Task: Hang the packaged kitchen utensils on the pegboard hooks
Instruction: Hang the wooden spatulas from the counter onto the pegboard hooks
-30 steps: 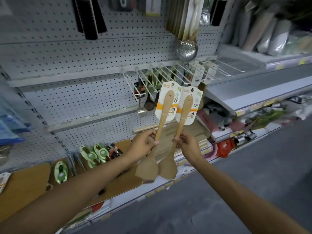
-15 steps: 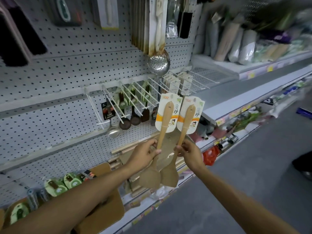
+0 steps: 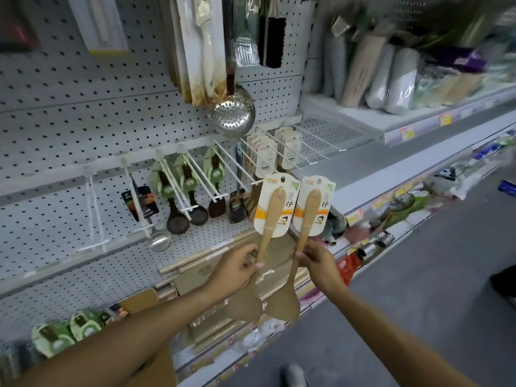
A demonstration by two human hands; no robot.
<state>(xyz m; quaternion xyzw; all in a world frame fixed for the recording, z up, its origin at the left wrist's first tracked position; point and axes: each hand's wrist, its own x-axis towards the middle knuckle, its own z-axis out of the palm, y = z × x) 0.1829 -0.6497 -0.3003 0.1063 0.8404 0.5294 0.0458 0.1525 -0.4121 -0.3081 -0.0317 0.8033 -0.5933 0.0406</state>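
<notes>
1. Shop aisle, white pegboard [image 3: 69,129] wall with rows of long white hooks [image 3: 231,160]; grey floor on the right.
2. Left hand [image 3: 237,270] pinches the handle of the left wooden spatula [image 3: 259,252], fingers curled round it below its card.
3. Right hand [image 3: 317,261] pinches the handle of the right wooden spatula [image 3: 297,252] the same way.
4. Both spatulas upright, blades down, side by side, cards nearly touching, held just in front of the hooks and a little below their tips; not on any hook.
5. Left of the spatulas, on the hooks: dark ladles [image 3: 177,216] and dark turners on green cards, one steel ladle [image 3: 159,243] lower down.
6. Above the spatulas hangs a steel skimmer [image 3: 231,113]; more carded packs sit on the hooks right behind the spatula cards.
7. Below the spatulas: wooden boards [image 3: 195,275] on the bottom shelf.
8. Right of the spatulas: grey shelf with blurred wrapped rolls [image 3: 391,79].
</notes>
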